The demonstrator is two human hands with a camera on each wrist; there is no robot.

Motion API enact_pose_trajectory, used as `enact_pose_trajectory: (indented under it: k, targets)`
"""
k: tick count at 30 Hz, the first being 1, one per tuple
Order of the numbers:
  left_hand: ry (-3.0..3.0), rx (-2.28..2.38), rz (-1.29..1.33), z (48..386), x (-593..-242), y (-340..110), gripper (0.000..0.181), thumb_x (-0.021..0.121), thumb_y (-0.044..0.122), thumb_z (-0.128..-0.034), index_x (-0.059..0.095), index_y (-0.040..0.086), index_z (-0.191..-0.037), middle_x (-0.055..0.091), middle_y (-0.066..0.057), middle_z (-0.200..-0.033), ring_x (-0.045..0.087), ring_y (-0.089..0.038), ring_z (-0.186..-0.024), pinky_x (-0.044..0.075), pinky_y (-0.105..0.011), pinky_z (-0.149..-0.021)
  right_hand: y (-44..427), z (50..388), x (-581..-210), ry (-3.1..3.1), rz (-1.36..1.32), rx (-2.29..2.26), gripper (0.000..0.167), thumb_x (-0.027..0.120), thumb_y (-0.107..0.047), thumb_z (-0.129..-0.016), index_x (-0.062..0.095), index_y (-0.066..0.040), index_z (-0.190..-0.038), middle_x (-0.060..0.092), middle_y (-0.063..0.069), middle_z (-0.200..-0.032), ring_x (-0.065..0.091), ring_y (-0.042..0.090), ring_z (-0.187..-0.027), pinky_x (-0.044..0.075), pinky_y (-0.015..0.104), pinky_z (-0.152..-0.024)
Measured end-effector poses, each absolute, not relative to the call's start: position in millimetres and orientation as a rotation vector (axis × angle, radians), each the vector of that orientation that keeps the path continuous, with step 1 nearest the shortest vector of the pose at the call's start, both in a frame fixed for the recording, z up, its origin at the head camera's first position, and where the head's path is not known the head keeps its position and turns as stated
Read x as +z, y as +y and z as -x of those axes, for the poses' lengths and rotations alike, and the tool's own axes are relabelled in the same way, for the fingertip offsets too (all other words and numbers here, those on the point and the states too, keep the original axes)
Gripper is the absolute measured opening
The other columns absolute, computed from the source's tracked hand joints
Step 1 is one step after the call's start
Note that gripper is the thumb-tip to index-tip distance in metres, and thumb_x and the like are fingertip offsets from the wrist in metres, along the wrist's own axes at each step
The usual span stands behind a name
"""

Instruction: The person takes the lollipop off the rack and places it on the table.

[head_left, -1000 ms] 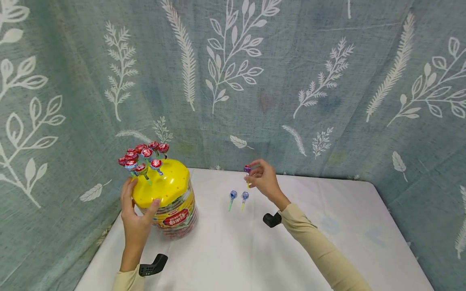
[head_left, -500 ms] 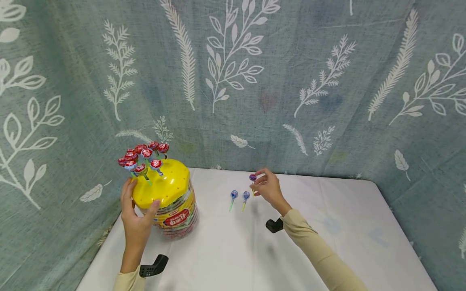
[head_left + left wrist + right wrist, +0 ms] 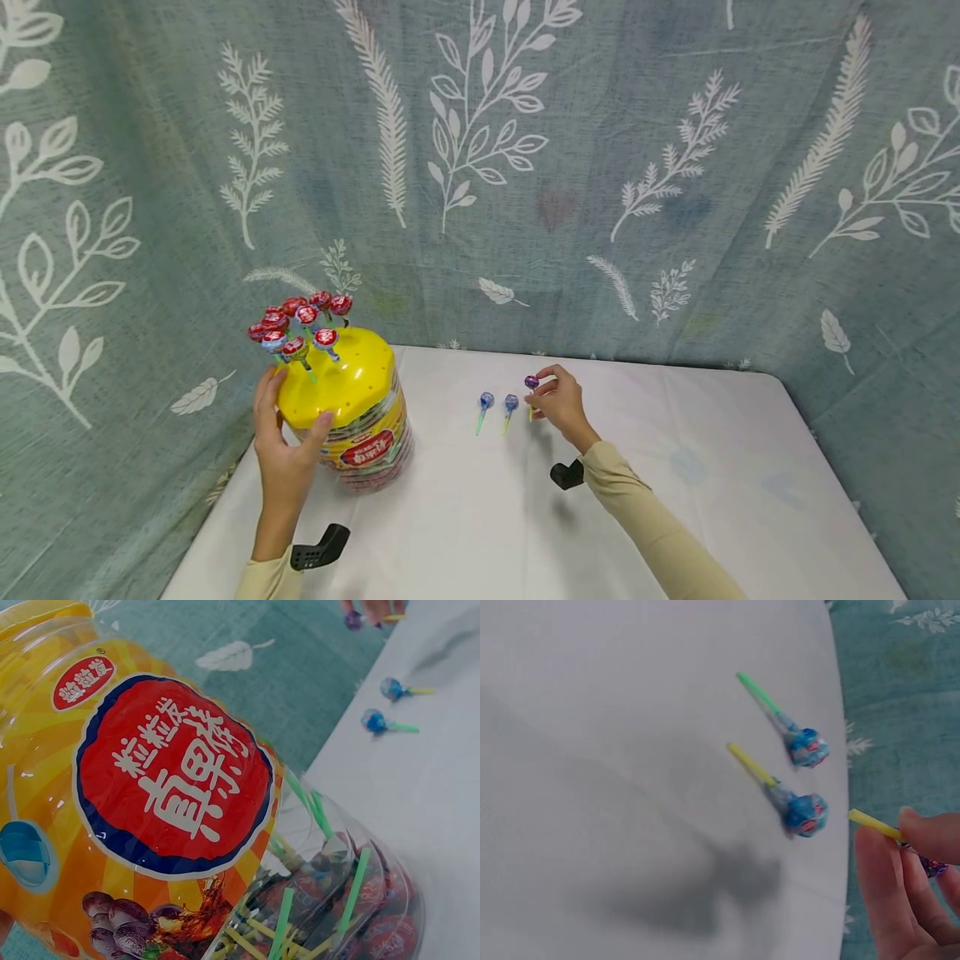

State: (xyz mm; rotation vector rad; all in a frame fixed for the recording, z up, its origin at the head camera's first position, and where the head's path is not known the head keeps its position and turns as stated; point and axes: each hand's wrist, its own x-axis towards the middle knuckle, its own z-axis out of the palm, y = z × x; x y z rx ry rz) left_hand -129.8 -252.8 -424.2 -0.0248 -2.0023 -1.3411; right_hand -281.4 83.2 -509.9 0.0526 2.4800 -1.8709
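A clear plastic candy jar [image 3: 375,450] with a bright yellow lid [image 3: 352,375] stands at the left of the table. Several red-wrapped lollipops [image 3: 306,315] stick up from holes in that lid. My left hand [image 3: 288,454] holds the jar near its top, thumb in front and fingers at the left side. Between thumb and fingers, my right hand [image 3: 562,407] pinches a purple-wrapped lollipop [image 3: 532,382] by its yellow stick [image 3: 874,823], head up. Just left of it, two blue-wrapped lollipops lie side by side: one with a yellow stick [image 3: 511,404], one with a green stick [image 3: 486,402].
The white-covered table [image 3: 660,517] runs out to the right of the hands. A blue-green leaf-patterned curtain [image 3: 555,167] hangs behind and at both sides. More lollipops [image 3: 360,900] show through the jar's lower wall.
My right hand has come down and a little to the right with the purple lollipop, nearer the table beside the two blue ones. The left hand stays on the jar.
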Motion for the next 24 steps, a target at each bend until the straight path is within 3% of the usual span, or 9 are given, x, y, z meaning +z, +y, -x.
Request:
enact_pose_trajectory:
  k: [17, 24]
  targets:
    - [-1.999, -1.324, 0.046, 130, -424, -254, 0.074, 0.065, 0.004, -0.079, 0.034, 0.006, -0.146, 0.021, -0.011, -0.153, 0.026, -0.017, -0.136, 0.021, -0.03, -0.107, 81, 286, -542, 2.555, -0.177, -1.735, 0.038, 0.074, 0.006, -0.073, 0.056, 0.002, -0.105, 0.061, 0.014, -0.076, 0.06, 0.016, -0.05, 0.053, 0.033, -0.049]
    - [-2.005, -1.334, 0.038, 130, -425, -255, 0.074, 0.065, 0.005, -0.0791, 0.033, 0.006, -0.146, 0.02, -0.014, -0.153, 0.026, -0.017, -0.136, 0.021, -0.033, -0.108, 81, 286, -549, 2.679, -0.169, -1.604, 0.038, 0.075, 0.004, -0.07, 0.057, 0.004, -0.103, 0.063, 0.011, -0.067, 0.061, 0.02, -0.046, 0.048, 0.029, -0.045]
